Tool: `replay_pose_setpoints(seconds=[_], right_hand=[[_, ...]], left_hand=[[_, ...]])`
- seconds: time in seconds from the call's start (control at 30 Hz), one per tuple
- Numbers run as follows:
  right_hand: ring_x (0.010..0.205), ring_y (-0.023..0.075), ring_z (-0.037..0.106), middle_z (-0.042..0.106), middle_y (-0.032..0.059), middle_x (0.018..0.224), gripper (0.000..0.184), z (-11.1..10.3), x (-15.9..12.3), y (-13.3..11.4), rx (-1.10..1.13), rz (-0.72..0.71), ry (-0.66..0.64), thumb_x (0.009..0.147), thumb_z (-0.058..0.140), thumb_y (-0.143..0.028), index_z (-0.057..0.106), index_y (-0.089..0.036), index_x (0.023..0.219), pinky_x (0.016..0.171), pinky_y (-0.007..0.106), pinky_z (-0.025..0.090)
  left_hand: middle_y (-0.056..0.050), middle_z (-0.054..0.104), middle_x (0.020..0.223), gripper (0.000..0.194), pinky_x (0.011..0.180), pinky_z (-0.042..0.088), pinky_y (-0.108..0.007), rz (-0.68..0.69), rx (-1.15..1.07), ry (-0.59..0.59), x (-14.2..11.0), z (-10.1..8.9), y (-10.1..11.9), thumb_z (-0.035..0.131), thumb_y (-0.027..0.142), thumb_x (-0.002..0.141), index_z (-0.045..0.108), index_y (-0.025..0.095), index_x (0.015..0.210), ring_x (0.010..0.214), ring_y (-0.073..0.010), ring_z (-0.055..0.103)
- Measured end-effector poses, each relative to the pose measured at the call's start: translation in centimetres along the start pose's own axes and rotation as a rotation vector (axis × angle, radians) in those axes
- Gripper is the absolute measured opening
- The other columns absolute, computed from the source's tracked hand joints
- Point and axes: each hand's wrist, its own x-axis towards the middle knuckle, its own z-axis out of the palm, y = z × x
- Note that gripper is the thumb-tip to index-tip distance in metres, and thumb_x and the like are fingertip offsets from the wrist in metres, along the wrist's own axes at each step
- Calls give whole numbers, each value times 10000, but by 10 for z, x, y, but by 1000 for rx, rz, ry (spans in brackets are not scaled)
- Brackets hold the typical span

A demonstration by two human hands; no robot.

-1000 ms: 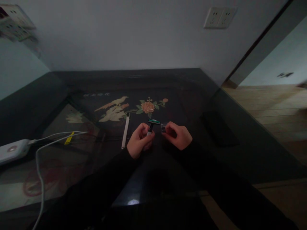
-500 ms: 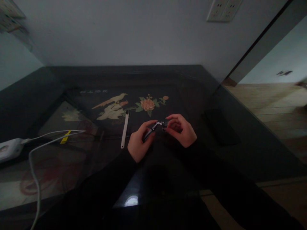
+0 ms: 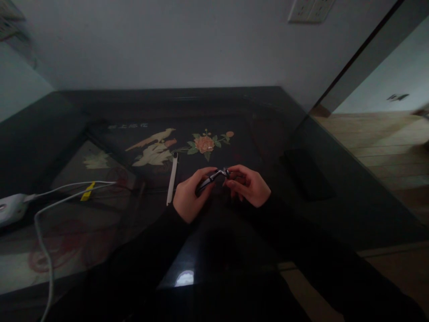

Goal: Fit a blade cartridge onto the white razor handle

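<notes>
My left hand [image 3: 191,194] is closed around the handle of a slim silver and black razor [image 3: 212,177], whose bent neck points right. At the neck's end, the fingers of my right hand [image 3: 250,184] pinch the small dark razor head [image 3: 226,172]. Those fingers partly cover the head, so I cannot tell how it sits on the neck. Just left of my left hand, a thin white stick with a black tip [image 3: 172,179] lies on the dark glossy table [image 3: 231,250].
A black flat case or phone [image 3: 308,174] lies on the right. On the left are a white power adapter [image 3: 12,209] and a white cable [image 3: 43,241] with a yellow tag [image 3: 87,191]. A wall [image 3: 167,44] with a socket [image 3: 310,10] rises behind the table.
My right fingers have drawn in closer around the razor head and curled lower. The razor is turned slightly flatter in my left hand. The whole view has shifted a little.
</notes>
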Motion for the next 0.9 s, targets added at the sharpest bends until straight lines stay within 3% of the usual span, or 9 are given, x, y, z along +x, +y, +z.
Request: replay_pose_setpoints(seconds=[0.13,0.47,0.9], right_hand=[[436,69,550,623,6,788,499,1,-1,-3,-15,8,11,677,730,-515,538,-167,979,312,160,346],[428,69,546,633,4,759,478,0,-2,-2,-32,-2,-8,723,682,-538,538,-170,991,313,162,352],[459,71,541,601,-17,717,438,2,-2,-6,-19,-38,23,713,701,-509,556,-180,962,362,178,352]], left_hand=[[6,696,860,365,676,493,-202,34,26,-1,-1,-1,2,565,169,847,567,222,1208,693,-114,647],[-39,710,1102,341,886,514,-277,104,68,23,-1,-1,-1,551,128,855,618,213,1179,957,-161,668],[-76,688,1140,328,877,515,-290,180,34,9,-2,0,-5,493,168,914,599,204,1222,1029,-185,646]])
